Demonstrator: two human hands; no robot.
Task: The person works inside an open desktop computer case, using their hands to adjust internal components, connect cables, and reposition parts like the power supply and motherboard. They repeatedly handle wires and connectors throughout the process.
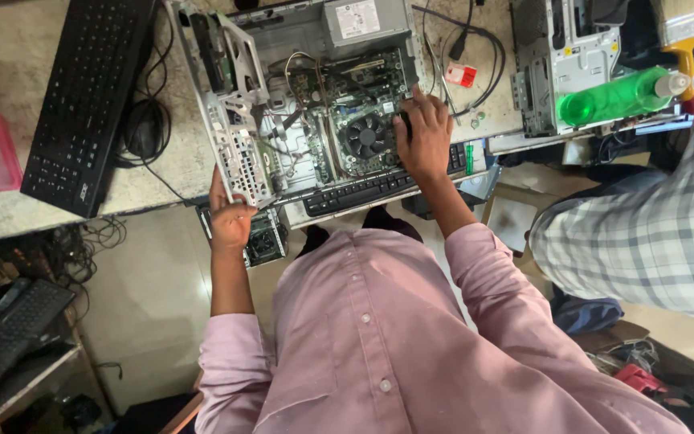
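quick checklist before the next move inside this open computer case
1. Left hand steadies the case: ok, it grips the raised metal drive cage at its lower edge.
2. Right hand placed inside the computer case: ok, it rests beside the cooling fan; what the fingers hold cannot tell.
3. Fan free of cables: ok, nothing lies across it.
4. Power unplugged: cannot tell, a loose black cable lies beside the case on the table.
5. Keyboard under the case's near edge: not ok, the case sits partly on it.
6. Green bottle on the neighbouring case: not ok, lying on its side.
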